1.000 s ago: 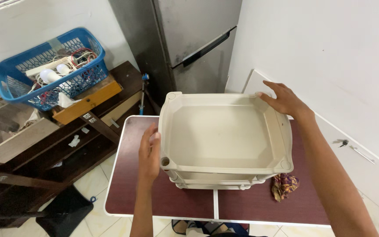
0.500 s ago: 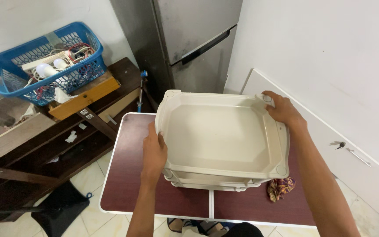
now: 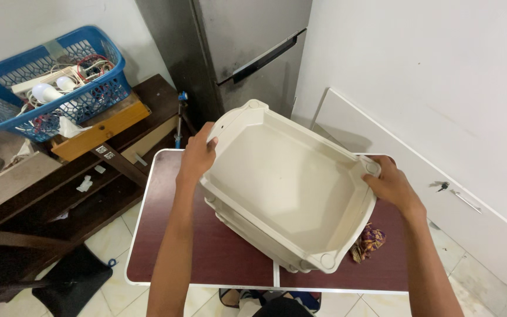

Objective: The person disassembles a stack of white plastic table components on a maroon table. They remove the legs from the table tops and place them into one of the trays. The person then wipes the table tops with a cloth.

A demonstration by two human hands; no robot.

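I hold a cream plastic tray [image 3: 283,182], a deep rectangular one with round sockets at its corners, over a small dark red folding table [image 3: 206,258]. A second cream piece shows under it. My left hand [image 3: 198,154] grips the tray's rim near its far left corner. My right hand [image 3: 389,186] grips the rim by the right corner. The tray sits turned at an angle, one corner toward me.
A patterned cloth [image 3: 368,240] lies on the table under the tray's right edge. A grey fridge [image 3: 247,47] stands behind. At left a blue basket [image 3: 48,82] of cables and bulbs rests on dark wooden furniture [image 3: 60,188]. White panels [image 3: 441,188] lean at right.
The tray has been rotated clockwise, from square with the table to diagonal. My left hand moved to the far left corner and my right hand came nearer along the right side.
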